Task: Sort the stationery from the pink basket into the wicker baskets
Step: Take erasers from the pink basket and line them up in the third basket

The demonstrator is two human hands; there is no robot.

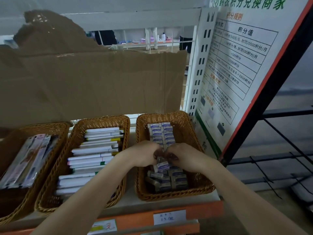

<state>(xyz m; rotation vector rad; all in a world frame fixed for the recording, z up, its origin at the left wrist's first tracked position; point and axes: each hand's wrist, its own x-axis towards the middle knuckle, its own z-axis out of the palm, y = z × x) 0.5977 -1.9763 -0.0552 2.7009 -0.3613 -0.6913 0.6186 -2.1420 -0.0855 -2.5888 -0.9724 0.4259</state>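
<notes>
Three wicker baskets stand side by side on the shelf. The right wicker basket (201, 182) holds rows of small white-and-blue erasers (160, 131). Both hands are over its middle. My left hand (144, 155) and my right hand (181, 156) have their fingers curled together, pinching erasers (163, 165) between them. The middle wicker basket (79, 133) is filled with white pens (94, 150) lying crosswise. The left wicker basket (50, 129) contains packaged pens (28, 158). The pink basket is out of view.
A brown cardboard sheet (94, 78) stands behind the baskets. A printed sign board (237, 65) leans at the right beside a black metal rack (288, 150). The shelf's orange front edge (194, 212) carries price labels (169, 217).
</notes>
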